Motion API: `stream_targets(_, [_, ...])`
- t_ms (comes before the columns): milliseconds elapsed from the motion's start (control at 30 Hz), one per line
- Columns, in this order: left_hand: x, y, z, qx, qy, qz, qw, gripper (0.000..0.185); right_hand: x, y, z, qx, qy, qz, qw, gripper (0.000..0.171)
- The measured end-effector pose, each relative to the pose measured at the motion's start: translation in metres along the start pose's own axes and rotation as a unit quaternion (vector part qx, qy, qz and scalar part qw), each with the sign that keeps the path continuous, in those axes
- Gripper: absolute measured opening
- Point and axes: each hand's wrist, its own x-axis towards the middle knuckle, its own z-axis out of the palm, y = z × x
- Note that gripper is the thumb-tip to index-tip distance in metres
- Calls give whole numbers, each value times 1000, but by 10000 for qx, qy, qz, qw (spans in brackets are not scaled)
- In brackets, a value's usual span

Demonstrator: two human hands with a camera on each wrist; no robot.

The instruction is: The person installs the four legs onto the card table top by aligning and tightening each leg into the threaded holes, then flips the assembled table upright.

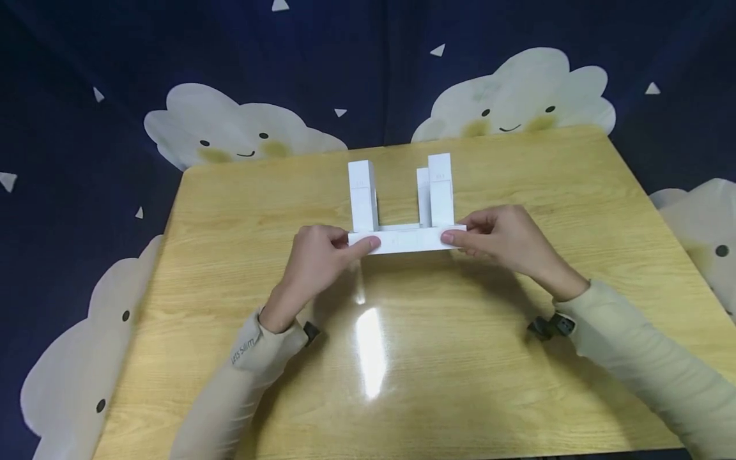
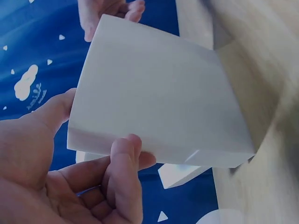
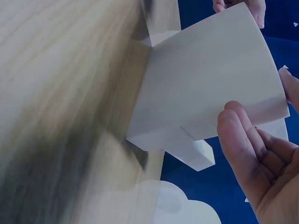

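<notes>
A white box-like piece (image 1: 411, 240) is held between both hands over the middle of the table, its narrow side facing up in the head view. Behind that side rise a tall white block (image 1: 362, 195) on the left, and another tall block (image 1: 441, 191) with a thinner upright (image 1: 423, 197) on the right. My left hand (image 1: 319, 259) pinches the left end, thumb on the near side. The right hand (image 1: 503, 239) grips the right end the same way. Both wrist views show a broad, plain white face (image 2: 149, 88) (image 3: 205, 88) with fingers along its edge.
The wooden table (image 1: 259, 191) has a bright glare spot in front of the piece. Dark blue cloth (image 1: 385, 76) with white clouds and triangles surrounds it. A small black device (image 1: 551, 326) is worn at the right wrist.
</notes>
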Motion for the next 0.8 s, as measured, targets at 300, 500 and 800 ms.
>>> stream_targets(300, [21,5,-14,-78,-302,-396,9987,71,17,-5,-11,342,-326,477,9977,51])
stream_targets(500, [35,10,-20,-81,-554,-795,9953,70,32,-5,-18,439,-595,616,9954,55])
stream_targets(800, [46,10,-23,-141,-538,-790,9953,70,44,-6,-21,771,-605,842,9916,62])
